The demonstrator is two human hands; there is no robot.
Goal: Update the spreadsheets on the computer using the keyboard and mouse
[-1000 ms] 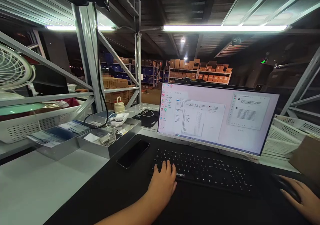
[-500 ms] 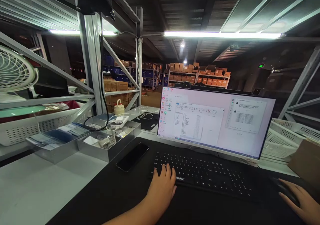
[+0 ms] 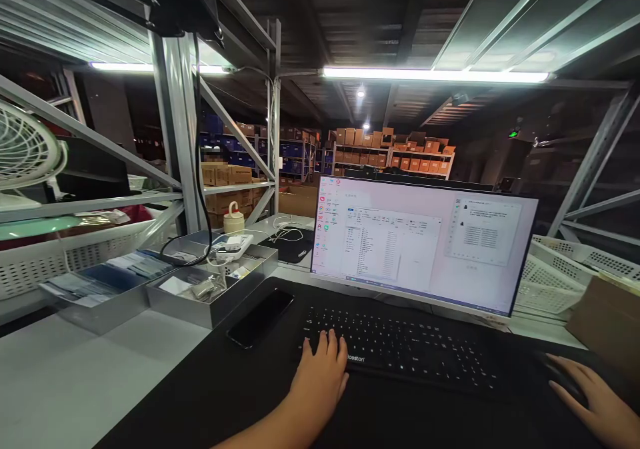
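Observation:
My left hand [image 3: 320, 372] lies on the left end of a black keyboard [image 3: 400, 346], its fingers spread over the keys. At the right edge my right hand [image 3: 600, 392] is curved over a dark computer mouse [image 3: 565, 377], which is partly hidden under the fingers. Behind the keyboard stands a wide monitor [image 3: 425, 236] with a file list window and a chat window on its screen. A black phone [image 3: 261, 317] lies flat to the left of the keyboard. Under all of these spreads a black desk mat [image 3: 200, 389].
Two open grey trays [image 3: 210, 302] hold papers and small items, with a white power strip [image 3: 234, 246] above them. A cream cup [image 3: 233, 221] stands behind. White baskets [image 3: 550, 282] and a cardboard box [image 3: 605, 319] are at the right, a fan [image 3: 27, 149] at the far left.
The whole view has shifted slightly, so things sit a little further left. Both hands keep their places on the keyboard and the mouse.

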